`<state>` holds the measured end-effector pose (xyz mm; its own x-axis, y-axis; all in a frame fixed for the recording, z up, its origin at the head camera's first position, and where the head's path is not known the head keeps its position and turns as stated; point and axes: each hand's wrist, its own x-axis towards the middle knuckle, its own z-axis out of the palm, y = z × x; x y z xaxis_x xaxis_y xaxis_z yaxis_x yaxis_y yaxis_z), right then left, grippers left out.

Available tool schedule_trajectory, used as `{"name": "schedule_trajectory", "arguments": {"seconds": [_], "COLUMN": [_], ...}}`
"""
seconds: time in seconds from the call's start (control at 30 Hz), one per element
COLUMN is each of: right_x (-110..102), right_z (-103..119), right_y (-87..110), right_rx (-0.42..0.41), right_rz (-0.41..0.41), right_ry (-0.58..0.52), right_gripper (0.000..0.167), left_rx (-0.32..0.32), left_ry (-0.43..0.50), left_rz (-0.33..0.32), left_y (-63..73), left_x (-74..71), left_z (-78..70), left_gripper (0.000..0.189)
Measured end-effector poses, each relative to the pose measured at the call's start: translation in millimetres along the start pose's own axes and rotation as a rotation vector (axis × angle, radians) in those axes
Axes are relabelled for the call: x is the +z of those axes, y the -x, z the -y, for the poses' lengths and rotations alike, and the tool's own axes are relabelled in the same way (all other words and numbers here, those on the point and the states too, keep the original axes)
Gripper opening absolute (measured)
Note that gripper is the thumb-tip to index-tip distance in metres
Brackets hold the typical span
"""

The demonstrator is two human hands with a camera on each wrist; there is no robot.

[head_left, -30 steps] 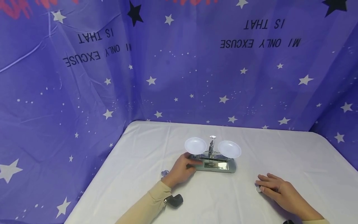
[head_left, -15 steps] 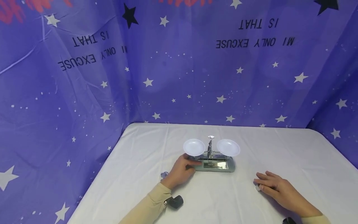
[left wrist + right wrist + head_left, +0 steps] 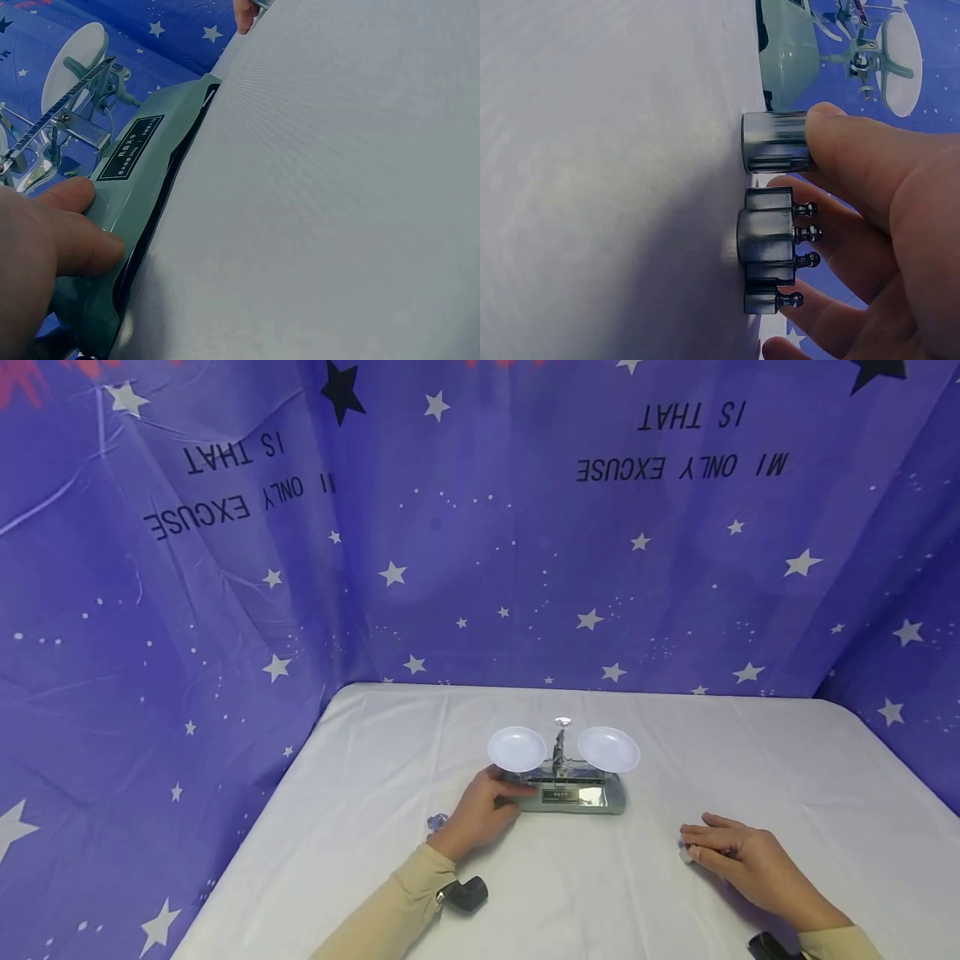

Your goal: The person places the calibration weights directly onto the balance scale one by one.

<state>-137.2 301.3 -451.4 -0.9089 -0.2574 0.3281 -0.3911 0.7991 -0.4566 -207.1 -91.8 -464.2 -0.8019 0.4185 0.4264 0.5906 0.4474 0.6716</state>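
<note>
On the tabletop (image 3: 592, 893), left hand (image 3: 476, 812) grips the balance (image 3: 562, 796); to its right, right hand (image 3: 750, 860) apparently pinches one metal weight (image 3: 775, 142).

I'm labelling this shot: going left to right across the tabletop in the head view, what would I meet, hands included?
Small bluish object, left hand, balance scale, right hand. The metal weights overlap the right hand, so they are left out.

The right pan (image 3: 609, 749) has risen slightly and the left pan (image 3: 517, 749) has dipped.
</note>
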Motion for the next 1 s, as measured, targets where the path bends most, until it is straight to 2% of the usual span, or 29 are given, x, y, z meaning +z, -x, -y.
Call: {"name": "schedule_trajectory", "arguments": {"seconds": [0.23,0.47,0.8,1.0], "right_x": [1.3,0.2,-2.4,-8.8], "right_z": [-0.4,-0.1,2.1,8.7], "right_y": [-3.2,-4.1,-3.3,-8.8], "right_rx": [-0.083,-0.12,-0.053,-0.032], "right_rz": [-0.082,-0.114,-0.075,-0.057], "right_ry": [-0.004,0.006,-0.025,-0.027], "right_gripper": [0.024,0.027,0.02,0.018], "left_rx": [0.015,0.023,0.004,0.004], "left_ry": [-0.018,-0.028,-0.016,-0.011], "left_rz": [-0.008,0.006,0.024,0.004], "left_y": [-0.4,-1.7,-3.4,-3.0], "left_x": [-1.2,-1.8,-1.4,0.0], "left_z": [0.7,0.8,-1.0,-0.6], "left_gripper": [0.038,0.037,0.034,0.035]}}
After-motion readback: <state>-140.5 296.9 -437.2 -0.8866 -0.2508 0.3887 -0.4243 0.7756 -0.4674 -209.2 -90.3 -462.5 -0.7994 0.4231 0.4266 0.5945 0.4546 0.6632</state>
